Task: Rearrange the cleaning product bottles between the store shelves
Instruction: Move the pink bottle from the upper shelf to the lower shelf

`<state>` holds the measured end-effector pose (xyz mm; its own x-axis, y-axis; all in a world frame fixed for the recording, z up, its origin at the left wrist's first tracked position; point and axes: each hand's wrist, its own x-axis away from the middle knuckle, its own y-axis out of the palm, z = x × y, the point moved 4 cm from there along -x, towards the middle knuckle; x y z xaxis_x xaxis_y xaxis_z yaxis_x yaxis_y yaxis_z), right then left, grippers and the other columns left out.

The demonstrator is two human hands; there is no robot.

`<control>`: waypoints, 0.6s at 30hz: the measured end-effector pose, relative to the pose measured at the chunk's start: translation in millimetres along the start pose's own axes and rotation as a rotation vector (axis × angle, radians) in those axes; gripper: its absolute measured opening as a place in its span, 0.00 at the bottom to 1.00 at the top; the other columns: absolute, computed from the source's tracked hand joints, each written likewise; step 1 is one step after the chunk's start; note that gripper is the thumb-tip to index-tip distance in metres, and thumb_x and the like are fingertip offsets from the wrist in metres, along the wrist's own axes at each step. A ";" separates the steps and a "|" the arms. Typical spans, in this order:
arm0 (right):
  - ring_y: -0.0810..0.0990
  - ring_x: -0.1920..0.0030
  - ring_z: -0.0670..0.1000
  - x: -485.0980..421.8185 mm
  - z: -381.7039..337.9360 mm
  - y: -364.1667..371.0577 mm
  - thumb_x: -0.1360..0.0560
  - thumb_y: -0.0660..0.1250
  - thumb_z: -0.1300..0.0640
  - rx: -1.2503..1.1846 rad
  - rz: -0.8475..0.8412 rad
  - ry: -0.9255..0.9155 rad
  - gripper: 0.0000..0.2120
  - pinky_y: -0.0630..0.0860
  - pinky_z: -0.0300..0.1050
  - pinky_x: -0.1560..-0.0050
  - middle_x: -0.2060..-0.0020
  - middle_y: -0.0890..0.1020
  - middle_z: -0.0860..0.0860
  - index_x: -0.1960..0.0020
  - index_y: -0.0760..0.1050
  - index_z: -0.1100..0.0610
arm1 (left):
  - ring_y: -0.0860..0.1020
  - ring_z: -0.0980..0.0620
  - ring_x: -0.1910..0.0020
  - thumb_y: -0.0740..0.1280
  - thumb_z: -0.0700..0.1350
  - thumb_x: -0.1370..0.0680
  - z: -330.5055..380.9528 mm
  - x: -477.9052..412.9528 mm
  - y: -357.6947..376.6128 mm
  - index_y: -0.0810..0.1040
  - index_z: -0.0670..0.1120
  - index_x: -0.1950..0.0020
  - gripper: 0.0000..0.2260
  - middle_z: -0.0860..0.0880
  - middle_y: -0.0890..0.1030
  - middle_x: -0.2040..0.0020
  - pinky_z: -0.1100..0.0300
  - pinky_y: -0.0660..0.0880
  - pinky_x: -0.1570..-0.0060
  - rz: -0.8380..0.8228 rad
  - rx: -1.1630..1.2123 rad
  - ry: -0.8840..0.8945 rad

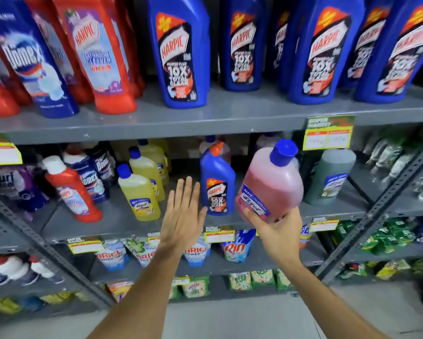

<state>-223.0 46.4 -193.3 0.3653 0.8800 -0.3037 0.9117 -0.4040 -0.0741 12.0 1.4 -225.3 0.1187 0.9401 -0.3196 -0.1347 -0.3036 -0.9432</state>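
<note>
My right hand (277,227) grips the base of a pink bottle with a blue cap (271,183), held tilted in front of the middle shelf (122,223). My left hand (183,214) is open, fingers spread, just left of a small blue Harpic bottle (217,184) standing on that shelf. Left of it stand yellow bottles (139,192), a red Harpic bottle (71,192) and Domex bottles (93,179). A green bottle (330,177) stands at the right. Large blue Harpic bottles (181,52) and red bottles (100,52) fill the top shelf (230,113).
Price tags (327,133) hang on the shelf edges. Detergent pouches (237,248) sit on the shelf below, with packets (195,286) lower down. A second shelf unit with green packs (391,236) stands at the right. Slanted metal uprights (367,216) frame the bay. Grey floor lies below.
</note>
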 end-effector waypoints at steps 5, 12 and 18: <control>0.82 0.42 0.54 -3.2 55.5 26.2 0.37 0.84 0.50 0.073 -0.004 0.079 0.35 0.81 0.57 0.44 0.42 0.81 0.53 0.35 0.71 0.48 | 0.43 0.42 0.19 0.51 0.57 0.17 -15.9 -2.5 58.4 0.46 0.43 0.19 0.31 0.42 0.44 0.18 0.45 0.47 0.21 -0.286 0.017 -0.010; 0.80 0.40 0.57 -27.8 108.3 62.8 0.35 0.81 0.54 0.106 0.080 0.156 0.34 0.80 0.59 0.41 0.40 0.78 0.55 0.34 0.70 0.54 | 0.40 0.42 0.20 0.48 0.56 0.16 -44.0 -15.3 122.3 0.42 0.43 0.19 0.30 0.43 0.40 0.18 0.45 0.42 0.22 -0.595 0.036 -0.060; 0.77 0.38 0.57 -45.2 127.8 84.2 0.33 0.80 0.55 0.209 0.144 0.154 0.35 0.75 0.58 0.35 0.40 0.76 0.56 0.30 0.70 0.57 | 0.38 0.42 0.20 0.47 0.55 0.16 -56.4 -7.1 154.5 0.40 0.43 0.20 0.29 0.43 0.38 0.19 0.43 0.39 0.23 -0.639 0.071 -0.059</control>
<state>-186.8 -59.4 -307.3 0.5270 0.8308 -0.1789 0.7957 -0.5563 -0.2396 45.9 -60.8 -373.8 0.1427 0.9398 0.3106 -0.1209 0.3280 -0.9369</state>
